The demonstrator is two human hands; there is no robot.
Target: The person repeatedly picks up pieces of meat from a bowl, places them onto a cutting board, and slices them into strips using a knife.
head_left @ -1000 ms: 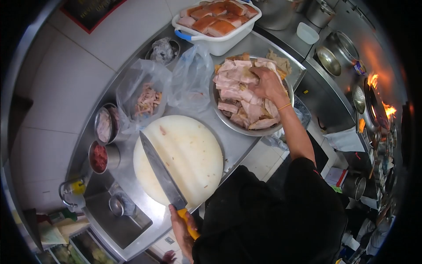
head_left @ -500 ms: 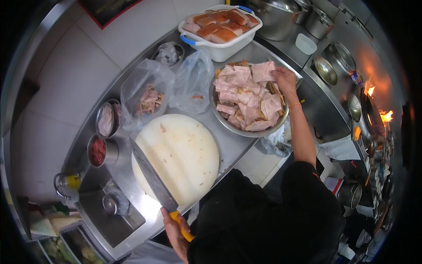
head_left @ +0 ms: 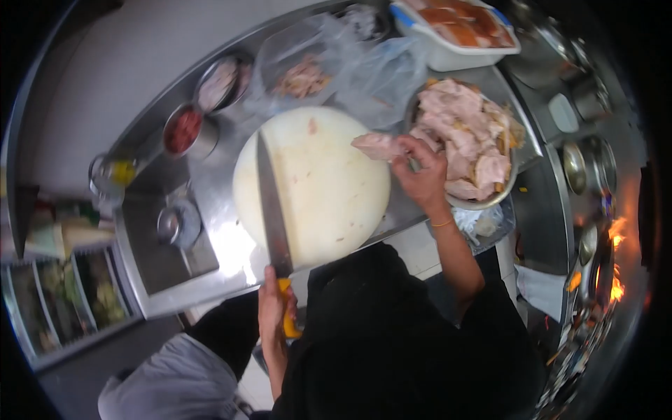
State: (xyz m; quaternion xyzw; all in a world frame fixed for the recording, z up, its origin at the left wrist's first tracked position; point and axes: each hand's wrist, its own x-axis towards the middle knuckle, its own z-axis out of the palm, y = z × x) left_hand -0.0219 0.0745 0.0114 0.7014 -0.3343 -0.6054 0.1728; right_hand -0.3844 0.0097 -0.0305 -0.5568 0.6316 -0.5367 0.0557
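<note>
My left hand (head_left: 273, 308) is closed around the yellow handle of a long kitchen knife (head_left: 271, 203). The blade lies over the left part of a round white cutting board (head_left: 329, 189). A slice of pale pink meat (head_left: 376, 145) is pinched in my right hand (head_left: 423, 171), at the board's right edge. Just beyond that hand, a metal bowl (head_left: 470, 204) is heaped with more pale meat slices (head_left: 458, 119), some with brownish edges.
Behind the board lie a clear plastic bag (head_left: 262, 91) with meat scraps and another plastic bag (head_left: 388, 73). A white tub (head_left: 455, 57) holds browned meat blocks. Left are a metal pot (head_left: 203, 136) of red meat and a sink (head_left: 150, 262). Flames (head_left: 617, 280) burn far right.
My right hand has moved from the meat bowl left to the board's edge, carrying a slice. My left hand still grips the knife. The camera view has shifted.
</note>
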